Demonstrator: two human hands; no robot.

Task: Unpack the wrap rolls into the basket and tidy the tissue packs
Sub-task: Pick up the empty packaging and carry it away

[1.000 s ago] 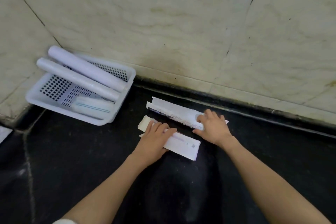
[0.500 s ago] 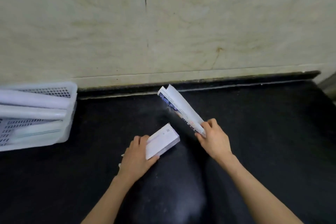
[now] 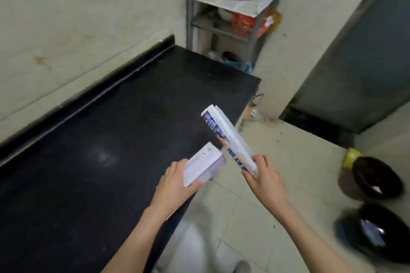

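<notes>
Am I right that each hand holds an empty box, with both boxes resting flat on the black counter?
Not quite: in the head view the left hand and right hand each hold a box, but the plain box and printed box are lifted clear of the counter, at its edge. Whether they are empty cannot be seen.

A white carton [image 3: 200, 164] with a faint lilac tint sits in the left hand [image 3: 175, 186], while the right hand [image 3: 265, 180] holds a long white box [image 3: 228, 139] printed with blue spots and orange and blue lettering. The counter [image 3: 99, 150] is glossy speckled black against pale beige wall tiles [image 3: 77, 17] and floor [image 3: 288, 150], with two shiny black bowls [image 3: 377, 177]
</notes>
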